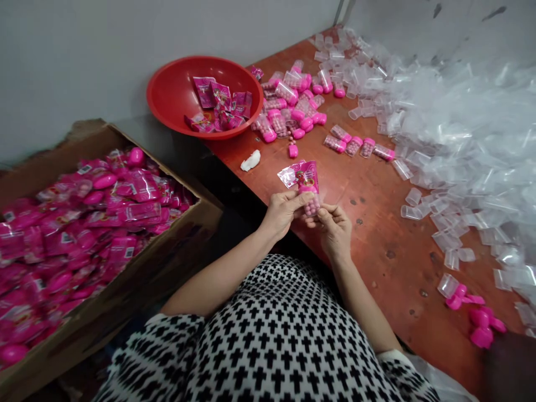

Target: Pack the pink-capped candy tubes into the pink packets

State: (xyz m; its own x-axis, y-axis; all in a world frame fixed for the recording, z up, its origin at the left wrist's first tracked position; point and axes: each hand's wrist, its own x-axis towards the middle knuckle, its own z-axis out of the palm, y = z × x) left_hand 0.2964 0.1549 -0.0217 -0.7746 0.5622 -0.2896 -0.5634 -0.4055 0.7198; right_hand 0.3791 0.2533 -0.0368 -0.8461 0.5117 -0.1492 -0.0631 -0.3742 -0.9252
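A clear candy tube (pixel 312 207) filled with pink balls is held at the table's front edge. At its upper end is a printed pink packet (pixel 309 173); whether the tube sits in the packet or against it, I cannot tell. My left hand (pixel 280 215) is closed, thumb and fingers pinching the tube from the left. My right hand (pixel 336 228) closes its fingertips on the tube's lower right end. A second packet with a silvery end (pixel 288 176) lies just behind.
Filled pink-capped tubes (pixel 288 95) are heaped at the back, beside a red bowl (pixel 161 95) with packets. Empty clear tubes (pixel 456 139) pile up on the right. Pink caps (pixel 481 326) lie near right. At left, a cardboard box (pixel 201 209) holds bagged pieces. White wad (pixel 250 161) lies near the edge.
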